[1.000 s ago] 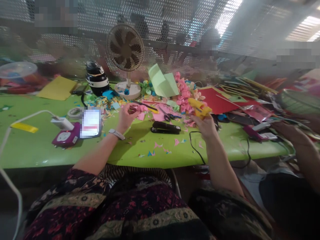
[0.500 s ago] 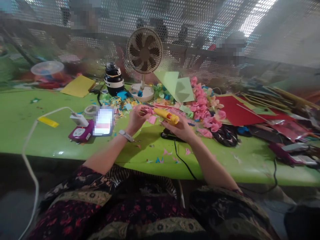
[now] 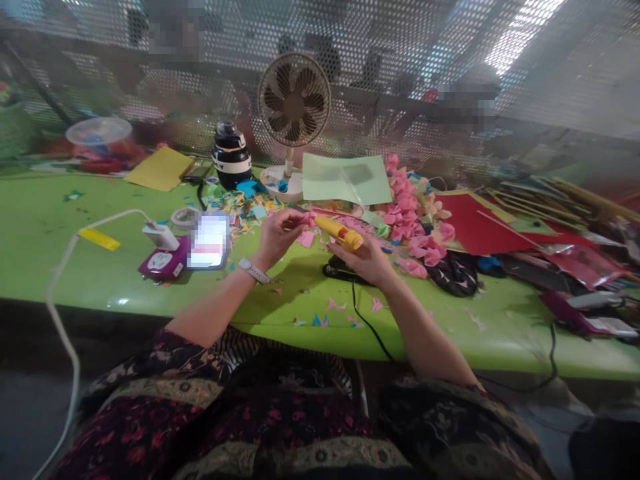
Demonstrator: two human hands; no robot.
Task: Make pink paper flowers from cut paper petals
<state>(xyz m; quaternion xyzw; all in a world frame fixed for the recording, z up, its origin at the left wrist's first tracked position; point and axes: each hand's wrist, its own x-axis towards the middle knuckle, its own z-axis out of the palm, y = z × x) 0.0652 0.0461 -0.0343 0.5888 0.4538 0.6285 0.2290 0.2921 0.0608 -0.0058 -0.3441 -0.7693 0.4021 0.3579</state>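
Observation:
My left hand (image 3: 279, 235), with a pale watch band on its wrist, is closed in a pinch on a small pink paper piece (image 3: 309, 219). My right hand (image 3: 364, 259) is wrapped round a yellow glue gun (image 3: 336, 230) with a red part on its side. The gun's tip points left, right by the pink paper; whether they touch I cannot tell. Under my right hand lies a black object (image 3: 336, 272), partly hidden, with a black cord (image 3: 361, 310) running off the table's front edge. Another pink paper piece (image 3: 306, 240) shows below my left fingers.
A fan (image 3: 294, 100) and black bottle (image 3: 231, 157) stand behind paper scraps (image 3: 240, 205). Pink paper flowers (image 3: 403, 200) and red sheets (image 3: 467, 223) lie rightward. To the left are a lit phone (image 3: 207, 243) and a purple power block (image 3: 163, 263) with white charger and cable.
The light green sheet in front of the fan has moved from folded and raised to lying flatter. Both hands keep their holds, with the pink paper and glue gun almost unmoved. The view shifts slightly.

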